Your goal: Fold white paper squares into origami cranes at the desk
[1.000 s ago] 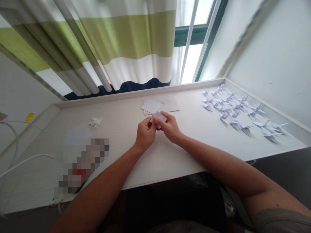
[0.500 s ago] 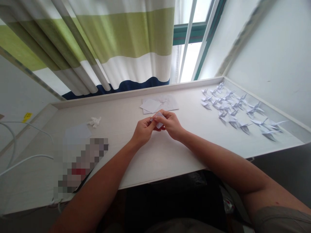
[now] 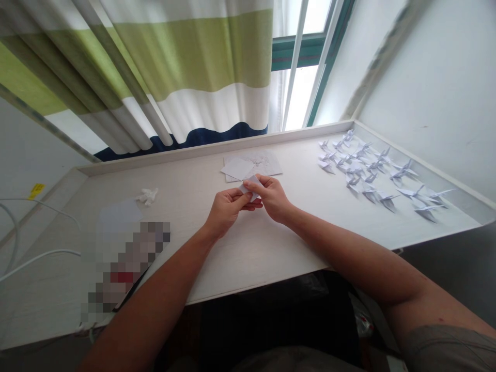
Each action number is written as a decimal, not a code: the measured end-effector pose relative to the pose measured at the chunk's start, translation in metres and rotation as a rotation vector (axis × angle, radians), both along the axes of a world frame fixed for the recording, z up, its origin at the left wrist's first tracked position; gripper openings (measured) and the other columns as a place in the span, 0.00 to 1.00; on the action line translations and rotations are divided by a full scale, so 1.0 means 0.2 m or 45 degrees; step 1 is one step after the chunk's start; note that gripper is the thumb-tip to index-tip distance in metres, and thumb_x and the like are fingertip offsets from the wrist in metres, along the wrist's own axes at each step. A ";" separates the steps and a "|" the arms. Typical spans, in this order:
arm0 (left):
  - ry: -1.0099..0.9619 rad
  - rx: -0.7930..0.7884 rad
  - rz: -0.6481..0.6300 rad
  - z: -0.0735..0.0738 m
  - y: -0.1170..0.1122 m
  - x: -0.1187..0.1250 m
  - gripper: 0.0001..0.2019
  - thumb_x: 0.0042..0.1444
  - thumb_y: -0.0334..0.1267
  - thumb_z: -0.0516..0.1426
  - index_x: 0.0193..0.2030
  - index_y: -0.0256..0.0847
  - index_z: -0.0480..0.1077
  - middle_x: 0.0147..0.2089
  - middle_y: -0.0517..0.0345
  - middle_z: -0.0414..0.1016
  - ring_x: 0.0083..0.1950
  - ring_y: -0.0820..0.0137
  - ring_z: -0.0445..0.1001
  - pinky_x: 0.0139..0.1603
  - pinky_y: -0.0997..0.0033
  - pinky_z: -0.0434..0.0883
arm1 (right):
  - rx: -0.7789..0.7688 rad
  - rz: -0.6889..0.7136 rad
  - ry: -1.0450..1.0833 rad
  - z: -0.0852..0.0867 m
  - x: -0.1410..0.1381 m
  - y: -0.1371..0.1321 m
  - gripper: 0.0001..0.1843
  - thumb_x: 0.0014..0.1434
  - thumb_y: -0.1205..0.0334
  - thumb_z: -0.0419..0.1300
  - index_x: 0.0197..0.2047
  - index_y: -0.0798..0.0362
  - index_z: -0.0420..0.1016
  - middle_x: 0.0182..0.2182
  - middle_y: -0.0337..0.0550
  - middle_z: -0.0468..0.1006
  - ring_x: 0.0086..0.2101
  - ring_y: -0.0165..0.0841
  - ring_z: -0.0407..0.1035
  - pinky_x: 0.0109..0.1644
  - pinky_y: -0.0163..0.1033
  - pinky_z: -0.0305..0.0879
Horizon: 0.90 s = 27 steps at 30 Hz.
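Observation:
A small folded piece of white paper [image 3: 251,185] is held above the middle of the table, between both hands. My left hand [image 3: 229,206] grips its lower left part, thumb on top and fingers beneath. On the other side, my right hand [image 3: 273,197] pinches its upper right edge between thumb and fingers. Parts of the paper are hidden by the fingers. Just beyond the hands lies a square white sheet [image 3: 235,168], resting on a printed or drawn-on paper [image 3: 270,161].
Several folded paper cranes [image 3: 362,163] stand at the right of the white table [image 3: 248,258]. A crumpled white tissue [image 3: 147,197], a pale sheet [image 3: 121,214] and a pixelated object [image 3: 134,263] lie at the left, near white cables [image 3: 42,254]. A raised rim [image 3: 186,151] borders the back.
The folded paper shows more between the hands, its flap now raised on the left side. My left fingers have shifted slightly down and left. The view has moved a little.

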<state>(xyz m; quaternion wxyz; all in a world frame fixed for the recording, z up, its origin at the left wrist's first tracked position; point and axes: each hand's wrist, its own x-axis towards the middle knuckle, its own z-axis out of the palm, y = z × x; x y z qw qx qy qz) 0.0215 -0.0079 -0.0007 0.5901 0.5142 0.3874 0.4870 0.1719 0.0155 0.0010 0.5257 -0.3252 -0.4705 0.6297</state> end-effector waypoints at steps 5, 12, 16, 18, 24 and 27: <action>-0.076 -0.047 -0.052 0.00 -0.01 0.01 0.21 0.56 0.54 0.72 0.40 0.36 0.81 0.39 0.48 0.87 0.38 0.59 0.88 0.47 0.59 0.83 | -0.024 -0.022 0.032 0.01 0.01 0.00 0.24 0.50 0.44 0.78 0.27 0.51 0.73 0.24 0.34 0.71 0.25 0.27 0.63 0.26 0.33 0.63; -0.029 0.021 -0.086 -0.02 -0.02 0.04 0.23 0.59 0.59 0.69 0.41 0.36 0.79 0.41 0.46 0.87 0.40 0.58 0.88 0.44 0.61 0.82 | -0.121 0.027 0.090 0.01 0.01 0.01 0.25 0.48 0.44 0.80 0.29 0.51 0.73 0.25 0.34 0.71 0.23 0.26 0.63 0.23 0.33 0.61; 0.027 0.061 -0.038 -0.01 -0.03 0.05 0.23 0.59 0.58 0.69 0.39 0.36 0.79 0.39 0.46 0.87 0.38 0.58 0.88 0.42 0.61 0.81 | -0.149 0.004 0.092 0.01 0.01 0.01 0.27 0.46 0.44 0.80 0.26 0.51 0.71 0.23 0.33 0.69 0.21 0.25 0.60 0.19 0.33 0.56; 0.056 0.053 -0.019 0.00 -0.04 0.05 0.23 0.59 0.58 0.69 0.38 0.36 0.79 0.39 0.46 0.87 0.38 0.58 0.88 0.42 0.61 0.81 | -0.142 -0.021 0.077 0.00 0.00 0.01 0.27 0.46 0.43 0.80 0.25 0.51 0.71 0.22 0.33 0.69 0.21 0.26 0.61 0.19 0.32 0.56; 0.027 -0.011 0.016 0.00 -0.03 0.04 0.21 0.59 0.55 0.69 0.39 0.35 0.79 0.38 0.46 0.87 0.37 0.58 0.88 0.42 0.61 0.80 | -0.079 -0.057 -0.009 -0.01 0.00 0.02 0.25 0.49 0.43 0.79 0.26 0.52 0.72 0.24 0.35 0.71 0.25 0.27 0.64 0.25 0.33 0.63; 0.012 -0.012 0.028 -0.01 -0.03 0.04 0.22 0.58 0.56 0.70 0.39 0.35 0.79 0.38 0.46 0.87 0.37 0.57 0.88 0.43 0.60 0.80 | -0.036 -0.054 -0.026 -0.02 0.01 0.02 0.25 0.50 0.43 0.78 0.26 0.52 0.73 0.25 0.35 0.71 0.26 0.27 0.64 0.27 0.33 0.63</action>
